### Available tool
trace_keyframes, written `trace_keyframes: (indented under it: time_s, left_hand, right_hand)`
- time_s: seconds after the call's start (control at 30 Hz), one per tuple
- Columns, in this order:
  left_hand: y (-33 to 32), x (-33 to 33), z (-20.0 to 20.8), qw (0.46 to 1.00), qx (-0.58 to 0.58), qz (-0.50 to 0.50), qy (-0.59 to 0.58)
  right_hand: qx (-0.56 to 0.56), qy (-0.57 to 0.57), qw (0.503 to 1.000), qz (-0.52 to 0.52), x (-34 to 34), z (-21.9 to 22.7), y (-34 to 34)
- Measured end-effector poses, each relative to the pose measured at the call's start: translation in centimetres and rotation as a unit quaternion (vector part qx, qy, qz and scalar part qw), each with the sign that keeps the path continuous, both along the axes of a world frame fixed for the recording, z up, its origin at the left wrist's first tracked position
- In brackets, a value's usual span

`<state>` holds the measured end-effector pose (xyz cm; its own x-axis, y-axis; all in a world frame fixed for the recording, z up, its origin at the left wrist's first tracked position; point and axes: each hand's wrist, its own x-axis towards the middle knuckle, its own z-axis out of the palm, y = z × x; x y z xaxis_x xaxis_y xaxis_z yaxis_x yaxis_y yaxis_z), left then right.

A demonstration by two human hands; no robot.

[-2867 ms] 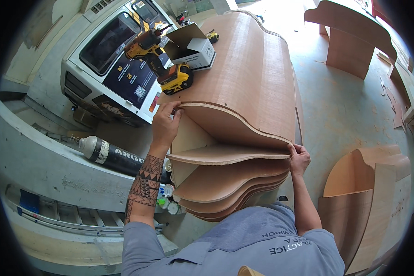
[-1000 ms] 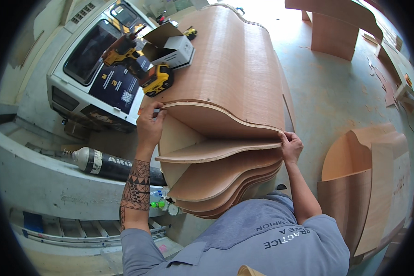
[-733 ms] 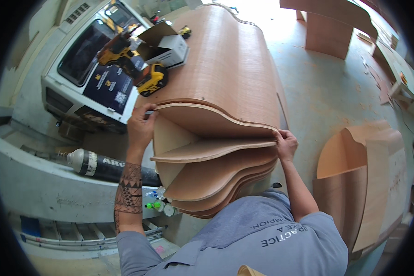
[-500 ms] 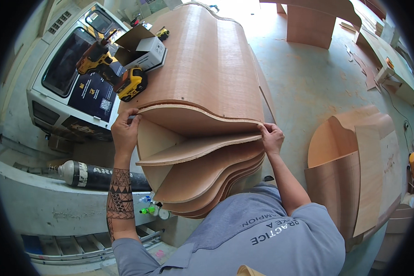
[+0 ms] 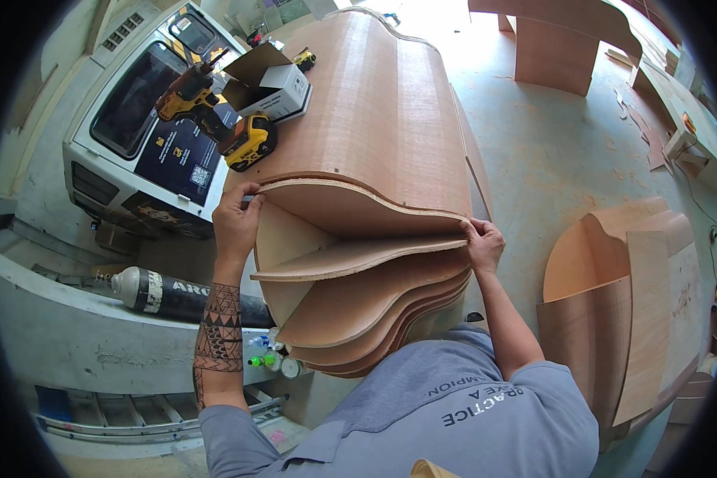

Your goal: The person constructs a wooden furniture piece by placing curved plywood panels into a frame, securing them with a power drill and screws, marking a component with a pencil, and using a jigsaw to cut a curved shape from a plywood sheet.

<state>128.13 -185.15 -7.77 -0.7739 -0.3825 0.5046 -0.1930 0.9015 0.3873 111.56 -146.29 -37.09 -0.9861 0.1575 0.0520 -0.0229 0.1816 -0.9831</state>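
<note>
My left hand (image 5: 237, 221) pinches the left corner of a wavy-edged plywood panel (image 5: 350, 211) at the near end of a large curved plywood form (image 5: 374, 119). At the panel's right end, my right hand (image 5: 486, 244) grips the edge between thumb and fingers. Beneath it, a second wavy plywood shelf (image 5: 358, 259) juts toward me, with several similar curved layers (image 5: 374, 299) stacked lower. On top of the form lie a yellow-and-black cordless impact driver (image 5: 207, 119) and a small open cardboard box (image 5: 272, 92), both left of centre.
A white van (image 5: 135, 135) and a black gas cylinder (image 5: 187, 295) are on the left, above a ladder (image 5: 151, 414). Bottles (image 5: 267, 360) stand below the form. To the right sits another curved plywood piece (image 5: 589, 311). A plywood panel unit (image 5: 558, 52) stands far back.
The whole view has shifted slightly, so things sit a little farther right. Both hands keep the same hold on the panel's two ends.
</note>
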Motion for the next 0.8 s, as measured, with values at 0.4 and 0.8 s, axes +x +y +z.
trace_keyframes:
  time_s: [0.4, 0.8]
  left_hand:
    - [0.2, -0.6, 0.3, 1.000, -0.016, 0.005, -0.006]
    - [0.6, -1.0, 0.0, 0.999, -0.024, 0.021, 0.019]
  right_hand:
    - [0.006, -0.007, 1.000, -0.002, -0.2, 0.3, -0.1]
    - [0.034, -0.011, 0.999, -0.004, 0.0, 0.3, 0.0]
